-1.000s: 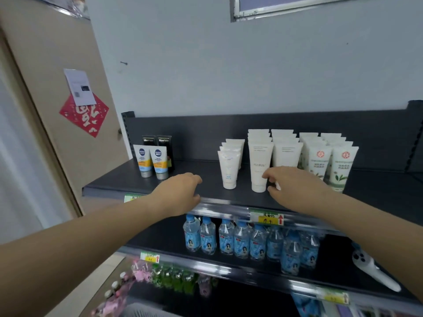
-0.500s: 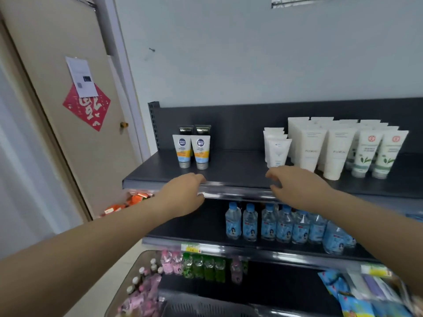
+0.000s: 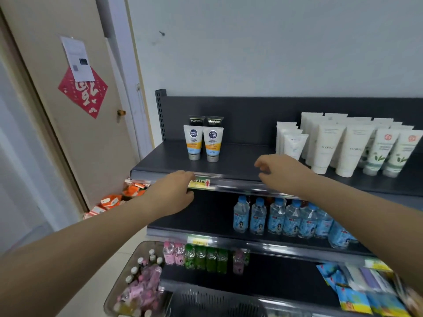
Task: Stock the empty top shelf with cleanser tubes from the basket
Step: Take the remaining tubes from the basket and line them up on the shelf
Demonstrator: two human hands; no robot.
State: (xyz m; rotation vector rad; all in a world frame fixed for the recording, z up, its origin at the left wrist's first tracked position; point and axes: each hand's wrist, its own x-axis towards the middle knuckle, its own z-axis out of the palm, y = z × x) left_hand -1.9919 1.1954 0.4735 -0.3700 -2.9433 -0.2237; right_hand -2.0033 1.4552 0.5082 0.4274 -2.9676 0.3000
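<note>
Two bare hands reach forward, both empty. The left hand point(image 3: 174, 193) has loosely curled fingers, its fingertips at the front lip of the top shelf point(image 3: 160, 162) beside a yellow price label point(image 3: 201, 183); contact with the lip cannot be told. The right hand point(image 3: 283, 172) is palm down, fingers relaxed and slightly bent, over the shelf's front edge.

Tubes stand cap-down on the top shelf. Beyond the left hand, towards the right hand: two blue-and-orange tubes point(image 3: 202, 143) side by side, with two black tubes point(image 3: 206, 121) just behind them. Beyond and right of the right hand: small white tubes point(image 3: 293, 143) in a file, then taller white tubes point(image 3: 329, 147) in rows, then leaf-print tubes point(image 3: 389, 154) furthest right.

Below both hands, nearest the camera, is a dark mesh basket point(image 3: 206, 300); only its rim and wall show, its contents hidden. Under the left forearm, a clear tray point(image 3: 119, 282) holds pink bottles and small white-capped ones.

Under the right hand, the second shelf carries blue-labelled water bottles point(image 3: 286, 218). Lower down stand pink and green bottles point(image 3: 196, 257). Blue packets point(image 3: 357, 294) lie under the right forearm.

Left of the left hand is a beige door point(image 3: 91, 145) bearing a red paper diamond point(image 3: 83, 94) and a white sheet point(image 3: 77, 58), with orange packets point(image 3: 114, 202) heaped at its foot. A white wall point(image 3: 251, 42) rises above the shelf.
</note>
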